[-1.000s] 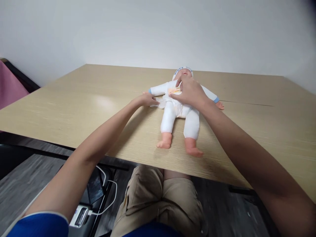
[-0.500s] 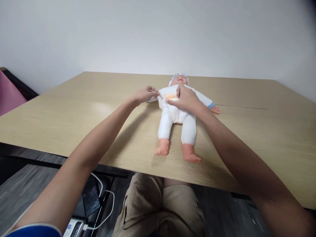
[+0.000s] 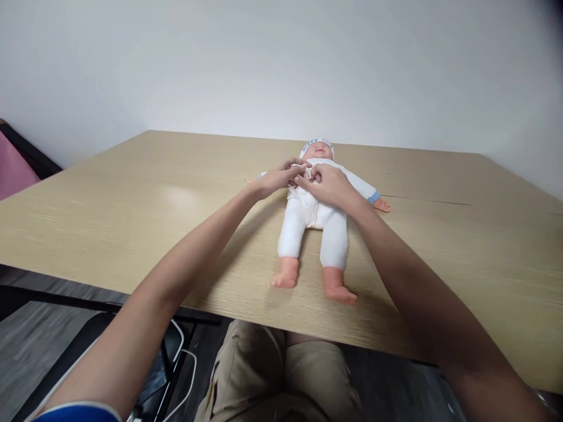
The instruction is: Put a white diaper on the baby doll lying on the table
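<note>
A baby doll [image 3: 335, 243] in a white suit lies on its back, its feet towards me. Around its hips and belly is a white diaper [image 3: 311, 212]. My left hand [image 3: 281, 177] is at the diaper's waist on the left, its fingers bent over the front and closed on the edge. From the right, my right hand [image 3: 329, 184] pinches the diaper's front at the waist, thumb pointing left. The fingertips of both hands nearly meet over the belly and hide the waistband there.
The doll lies on a wooden table [image 3: 132, 211] with a thin seam running across it. Behind stands a pale wall [image 3: 264, 64]. Something pink [image 3: 15, 167] is at the far left. Below the table edge, a white cable [image 3: 193, 375] hangs near a dark seat.
My left hand has moved right, from the diaper's side to its front, beside my right hand. The orange print on the waist is now covered. The view has tilted up slightly.
</note>
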{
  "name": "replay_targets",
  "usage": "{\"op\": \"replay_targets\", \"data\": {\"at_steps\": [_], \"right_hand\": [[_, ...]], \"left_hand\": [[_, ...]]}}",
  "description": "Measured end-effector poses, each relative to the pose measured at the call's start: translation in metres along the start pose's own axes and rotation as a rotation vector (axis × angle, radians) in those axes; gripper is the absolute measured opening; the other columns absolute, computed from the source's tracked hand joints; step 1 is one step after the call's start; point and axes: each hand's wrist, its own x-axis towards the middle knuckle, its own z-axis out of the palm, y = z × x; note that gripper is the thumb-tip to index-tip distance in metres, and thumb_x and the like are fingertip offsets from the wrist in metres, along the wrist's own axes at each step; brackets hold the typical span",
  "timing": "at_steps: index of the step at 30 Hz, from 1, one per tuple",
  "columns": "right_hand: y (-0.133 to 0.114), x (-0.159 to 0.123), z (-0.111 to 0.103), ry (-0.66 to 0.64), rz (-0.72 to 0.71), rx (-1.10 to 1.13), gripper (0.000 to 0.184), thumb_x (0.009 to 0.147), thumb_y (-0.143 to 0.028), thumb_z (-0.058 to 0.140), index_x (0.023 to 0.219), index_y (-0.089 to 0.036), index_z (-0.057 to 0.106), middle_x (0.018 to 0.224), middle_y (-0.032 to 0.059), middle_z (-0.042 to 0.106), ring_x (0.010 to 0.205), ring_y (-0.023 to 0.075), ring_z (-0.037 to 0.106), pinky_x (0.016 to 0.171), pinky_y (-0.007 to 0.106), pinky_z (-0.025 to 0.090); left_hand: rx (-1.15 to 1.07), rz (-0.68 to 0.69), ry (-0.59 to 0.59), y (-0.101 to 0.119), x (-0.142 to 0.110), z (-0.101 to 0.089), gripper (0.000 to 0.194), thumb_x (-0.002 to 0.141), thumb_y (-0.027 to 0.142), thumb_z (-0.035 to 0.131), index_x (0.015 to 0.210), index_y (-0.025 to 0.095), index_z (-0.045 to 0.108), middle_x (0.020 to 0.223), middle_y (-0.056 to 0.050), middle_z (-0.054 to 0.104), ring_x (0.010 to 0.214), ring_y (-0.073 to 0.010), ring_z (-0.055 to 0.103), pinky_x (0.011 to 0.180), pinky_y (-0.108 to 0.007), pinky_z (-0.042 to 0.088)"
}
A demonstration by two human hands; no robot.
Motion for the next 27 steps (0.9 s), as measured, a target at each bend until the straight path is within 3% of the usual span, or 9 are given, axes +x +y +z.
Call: {"op": "replay_targets", "data": {"at_steps": [3,5,7,13,19,23,27], "right_hand": [[-0.001,0.004,0.001,0.011,0.040,-0.051,0.044,0.105,-0.044,0.061,0.069,-0.026,0.043,0.073,0.0037,0.061,0.073,0.0222,0.052,0.069,0.036,0.030],[-0.002,0.006,0.000,0.001,0.056,-0.060,0.041,0.104,-0.038,0.061,0.069,-0.026,0.043,0.075,0.0041,0.063,0.075,0.0222,0.052,0.070,0.036,0.031],[-0.002,0.007,-0.003,-0.027,0.073,-0.039,0.037,0.102,-0.036,0.062,0.070,-0.025,0.047,0.078,0.0040,0.065,0.078,0.0224,0.053,0.071,0.035,0.032],[-0.002,0.006,-0.013,-0.123,0.120,0.034,0.036,0.102,-0.034,0.058,0.069,-0.024,0.051,0.074,0.0002,0.058,0.076,0.0208,0.052,0.069,0.035,0.032],[0.001,0.004,-0.015,-0.081,0.142,0.038,0.029,0.095,-0.032,0.066,0.071,-0.024,0.052,0.075,0.0006,0.061,0.076,0.0211,0.055,0.072,0.036,0.037],[0.006,0.004,-0.013,0.006,0.160,0.130,0.019,0.088,-0.026,0.073,0.094,-0.025,0.055,0.088,0.0022,0.068,0.079,0.0226,0.061,0.079,0.038,0.047],[0.002,-0.006,-0.014,0.130,0.050,0.128,0.036,0.085,-0.011,0.064,0.117,-0.025,0.054,0.116,0.0093,0.072,0.090,0.0249,0.066,0.092,0.043,0.053]], "left_hand": [[-0.045,0.036,0.008,-0.008,-0.002,-0.005,0.031,0.108,0.049,0.061,0.127,0.025,0.067,0.117,-0.005,0.072,0.089,-0.0135,0.066,0.087,-0.029,0.054],[-0.011,0.080,0.109,-0.014,-0.002,-0.008,0.033,0.107,0.049,0.062,0.131,0.026,0.063,0.137,-0.008,0.068,0.102,-0.0163,0.067,0.091,-0.032,0.056],[0.065,0.097,0.195,-0.021,-0.002,-0.009,0.033,0.106,0.047,0.064,0.130,0.024,0.061,0.145,-0.010,0.063,0.111,-0.0191,0.065,0.095,-0.034,0.055],[0.164,0.089,0.054,-0.035,0.002,-0.007,0.034,0.101,0.052,0.070,0.103,0.019,0.060,0.101,-0.004,0.061,0.092,-0.0173,0.056,0.091,-0.033,0.046],[0.076,0.096,0.063,-0.037,0.005,-0.001,0.034,0.101,0.051,0.072,0.093,0.021,0.057,0.091,0.000,0.054,0.082,-0.0158,0.049,0.082,-0.031,0.041],[0.199,0.057,0.288,-0.032,0.004,0.009,0.021,0.103,0.034,0.069,0.093,0.022,0.055,0.092,-0.002,0.060,0.087,-0.0179,0.055,0.087,-0.033,0.044],[0.500,0.082,0.594,-0.010,-0.016,0.026,0.018,0.099,0.030,0.074,0.099,0.023,0.058,0.116,-0.010,0.069,0.115,-0.0267,0.060,0.107,-0.042,0.044]]}}
